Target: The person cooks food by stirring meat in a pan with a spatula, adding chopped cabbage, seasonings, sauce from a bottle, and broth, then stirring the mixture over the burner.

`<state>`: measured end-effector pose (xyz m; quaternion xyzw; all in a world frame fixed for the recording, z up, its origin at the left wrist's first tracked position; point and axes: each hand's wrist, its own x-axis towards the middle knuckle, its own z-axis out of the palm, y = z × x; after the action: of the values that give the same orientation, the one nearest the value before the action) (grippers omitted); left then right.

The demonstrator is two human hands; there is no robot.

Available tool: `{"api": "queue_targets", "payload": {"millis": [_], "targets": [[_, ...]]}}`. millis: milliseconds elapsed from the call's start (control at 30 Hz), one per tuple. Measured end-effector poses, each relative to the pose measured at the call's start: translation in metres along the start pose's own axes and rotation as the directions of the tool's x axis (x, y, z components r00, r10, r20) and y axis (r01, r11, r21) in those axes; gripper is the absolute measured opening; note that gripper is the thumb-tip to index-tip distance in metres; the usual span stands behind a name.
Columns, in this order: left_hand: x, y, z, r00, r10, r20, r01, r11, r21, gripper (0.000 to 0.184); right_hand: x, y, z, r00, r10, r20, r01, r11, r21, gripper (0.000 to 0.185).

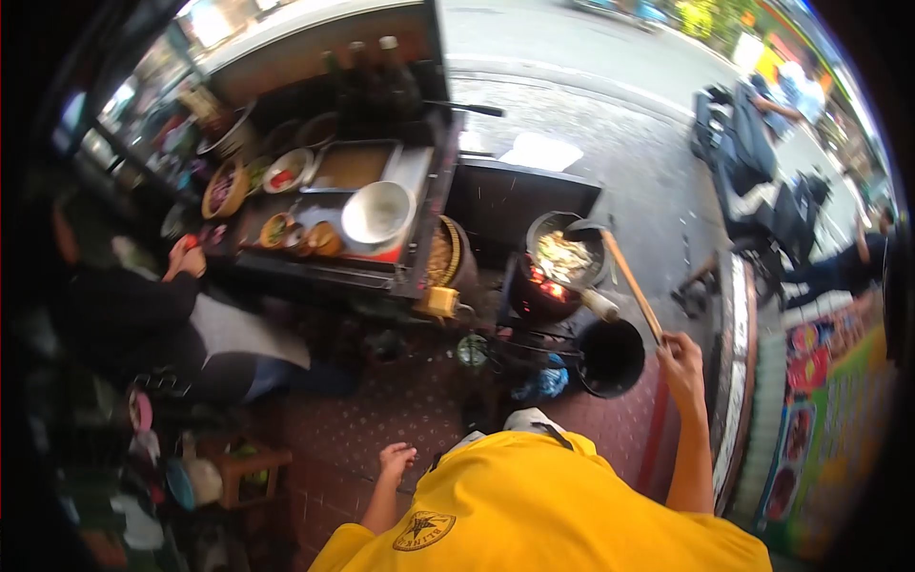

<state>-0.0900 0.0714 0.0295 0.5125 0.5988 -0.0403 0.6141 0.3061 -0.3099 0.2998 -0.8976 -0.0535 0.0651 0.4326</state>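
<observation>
My right hand point(681, 362) is wrapped round the end of the long wooden handle of a wok spatula point(633, 279). Its metal head lies at the upper right rim of a wok point(602, 255). Pale, mixed food point(560, 257) fills the wok, but I cannot make out exactly what it is. Under the wok, orange fire glows in a dark round stove point(541, 294). A thick, light-coloured wok handle point(600, 305) points toward me. Away from the stove, my left hand point(396, 459) hangs low at my side, loosely bent, with nothing visible in it.
A black bucket point(611, 358) stands below the stove, beside a blue plastic bag point(548, 378). On the cart at left are a white bowl point(378, 212), a metal tray point(355, 166) and several baskets. Another person point(143, 315) works there with a red item. Parked motorbikes point(753, 157) stand right.
</observation>
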Motion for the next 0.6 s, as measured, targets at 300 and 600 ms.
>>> {"api": "queue_targets", "payload": {"millis": [300, 600], "targets": [[-0.087, -0.076, -0.027, 0.942, -0.229, -0.244, 0.277, 0.942, 0.189, 0.038, 0.008, 0.005, 0.177, 0.777, 0.083, 0.624, -0.480, 0.718, 0.504, 0.023], [-0.074, -0.055, -0.038, 0.907, -0.285, -0.309, 0.302, 0.953, 0.009, 0.033, 0.103, 0.060, 0.367, 0.628, -0.045, 0.777, -0.175, 0.965, 0.197, 0.024]]}}
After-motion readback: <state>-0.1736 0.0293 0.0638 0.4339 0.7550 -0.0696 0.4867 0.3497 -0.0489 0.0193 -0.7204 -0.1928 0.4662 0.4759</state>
